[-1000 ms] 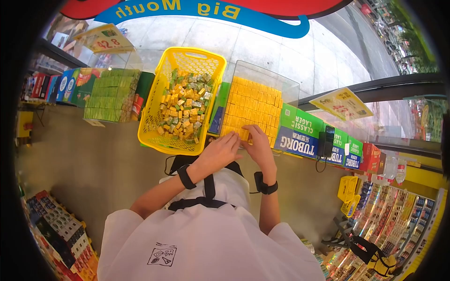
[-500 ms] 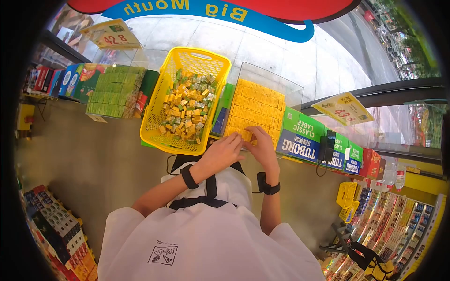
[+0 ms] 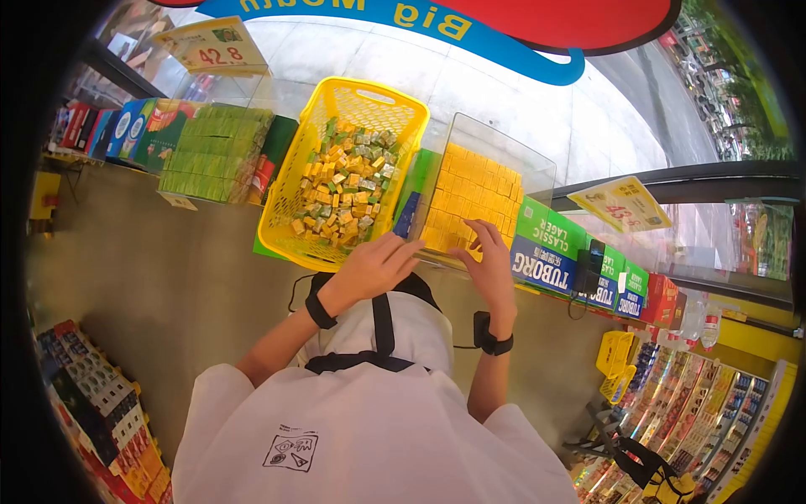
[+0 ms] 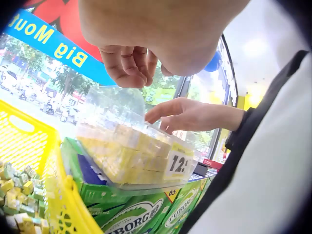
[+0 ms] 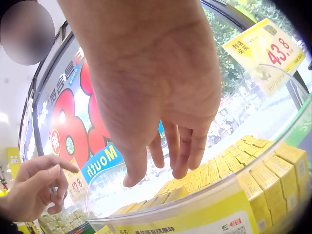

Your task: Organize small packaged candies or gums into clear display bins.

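Note:
A clear display bin (image 3: 537,164) holds tight rows of small yellow boxes (image 3: 466,189). My right hand (image 3: 489,270) hangs over the near side of these boxes, fingers pointing down and apart; in the right wrist view nothing shows between them. To its left, my left hand (image 3: 382,267) is at the bin's near left corner, beside the yellow basket (image 3: 281,202). Its fingers are loosely bent, with nothing visible in them in the left wrist view (image 4: 129,66). Loose yellow, green and silvery small boxes (image 3: 348,181) fill the basket's bottom.
Green and blue beer cartons (image 3: 546,244) run to the right, with a black device (image 3: 590,267) against them. Left of the basket stands another clear bin of green packs (image 3: 214,155). Price signs (image 3: 621,204) rise behind, before the shop window. Stocked shelves (image 3: 701,403) are at lower right.
My hands, close together over the bin's near edge before, have drawn apart. The left has shifted left toward the basket; the right stays over the yellow boxes. The head view has turned slightly.

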The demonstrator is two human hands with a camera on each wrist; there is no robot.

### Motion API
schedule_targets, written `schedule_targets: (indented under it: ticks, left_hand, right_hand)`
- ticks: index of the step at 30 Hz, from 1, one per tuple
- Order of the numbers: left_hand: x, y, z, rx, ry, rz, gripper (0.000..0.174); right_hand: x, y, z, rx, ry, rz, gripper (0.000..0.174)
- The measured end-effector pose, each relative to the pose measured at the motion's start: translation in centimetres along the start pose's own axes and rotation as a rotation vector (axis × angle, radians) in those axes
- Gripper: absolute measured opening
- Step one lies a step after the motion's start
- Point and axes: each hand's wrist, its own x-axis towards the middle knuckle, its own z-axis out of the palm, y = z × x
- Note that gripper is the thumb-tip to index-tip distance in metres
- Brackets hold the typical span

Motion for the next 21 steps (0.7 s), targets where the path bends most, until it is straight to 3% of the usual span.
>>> schedule_targets:
  ticks: [1, 5, 9, 11, 16, 21]
  left_hand:
    - [-0.4, -0.7, -0.2, -0.035, 0.071, -0.025, 0.027]
    - [-3.4, -5.0, -0.6, -0.015, 0.033, -0.142, 0.012]
    - [-6.3, -9.1, -1.1, 0.050, -0.051, -0.286, 0.011]
    - [-7.5, -11.1, -1.4, 0.084, -0.172, -0.396, 0.014]
    - [-9.8, -14.9, -0.9, 0.067, -0.156, -0.479, 0.015]
    - [-10.9, -18.9, 1.0, 0.088, -0.207, -0.516, 0.011]
  right_hand:
    - [0.0, -0.1, 0.0, -0.008, 0.040, 0.000, 0.054]
    - [0.4, -2.2, 0.8, -0.041, 0.195, -0.091, 0.040]
    - [1.0, -7.8, 2.5, 0.038, 0.270, -0.248, 0.025]
    - [1.6, -10.1, 4.5, 0.114, 0.211, -0.258, 0.023]
    - [5.1, -12.0, 11.7, 0.230, 0.078, -0.314, 0.020]
    - [9.2, -10.3, 18.1, 0.295, -0.031, -0.155, 0.022]
